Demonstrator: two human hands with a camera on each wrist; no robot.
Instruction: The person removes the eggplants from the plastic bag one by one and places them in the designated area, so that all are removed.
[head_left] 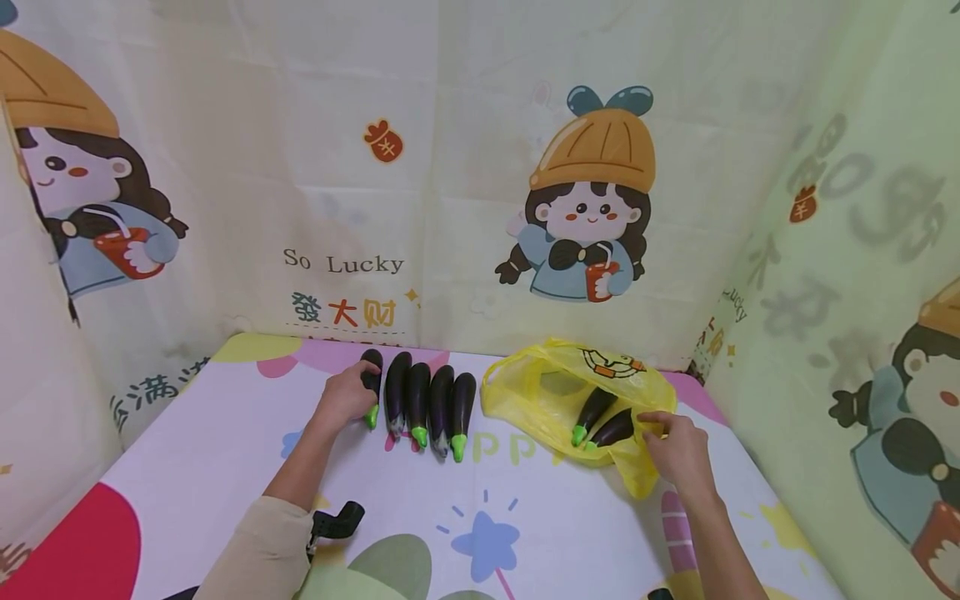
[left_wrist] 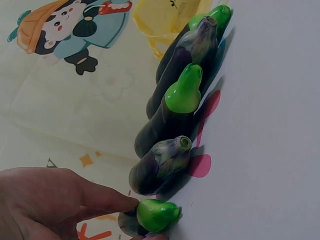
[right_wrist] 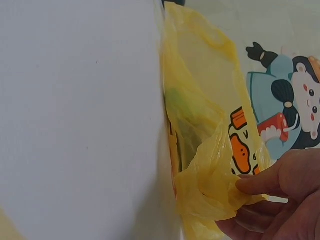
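My left hand [head_left: 348, 393] grips the leftmost eggplant [head_left: 371, 383], thumb and fingers on either side of it near its bright green cap in the left wrist view. Several more dark purple eggplants [head_left: 419, 404] lie side by side to its right, some with green caps and some with dull, dark ones. On the right lies a yellow plastic bag [head_left: 517, 392], its mouth spread toward me. Two eggplants [head_left: 592, 412] show in the bag's opening. With thumb and fingers, my right hand [head_left: 678, 450] pinches the bag's right edge; the bunched film [right_wrist: 210, 190] hides part of the fingers.
Beneath everything is a table with a printed white cloth [head_left: 570, 533]. A printed curtain [head_left: 465, 208] hangs along its back edge, with more fabric at both sides. A black strap-like piece [head_left: 339, 521] sticks out beside the left sleeve [head_left: 258, 550].
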